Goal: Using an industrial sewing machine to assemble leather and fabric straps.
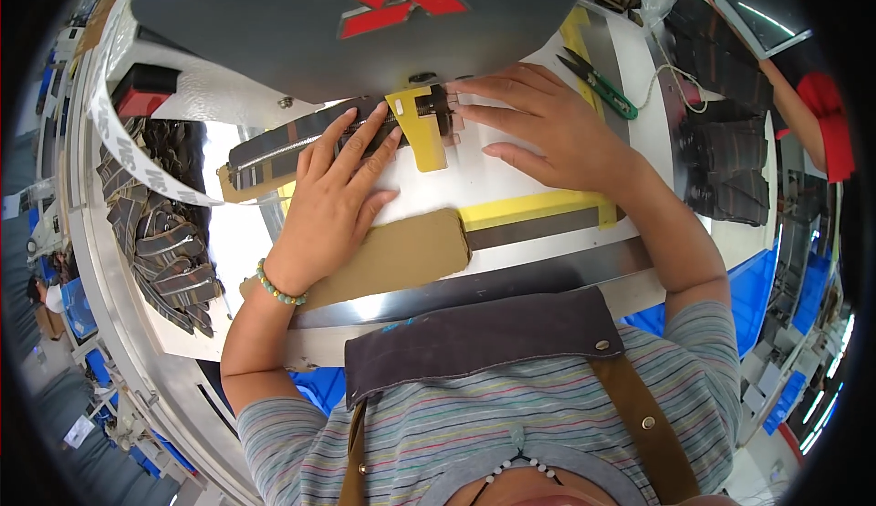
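My left hand (330, 205) lies with outstretched fingers on a dark striped fabric strip (290, 141) that has a zipper along it. A tan layer shows under the strip's left end. The strip runs toward the presser foot area (438, 109) of a dark grey sewing machine (274, 22), beside a yellow guide plate (422, 141). My right hand (552, 132) is on the other side of the plate, fingers stretched out, fingertips close to the foot. The machine head hides the needle. A brown flat board (392, 255) lies below my left hand.
Green-handled thread snips (602, 86) lie right of the machine. Striped fabric pieces are piled at left (173, 255) and right (730, 164). Yellow tape (538, 207) marks the white table. A small screen (762, 9) stands far right, near another person's arm (796, 109).
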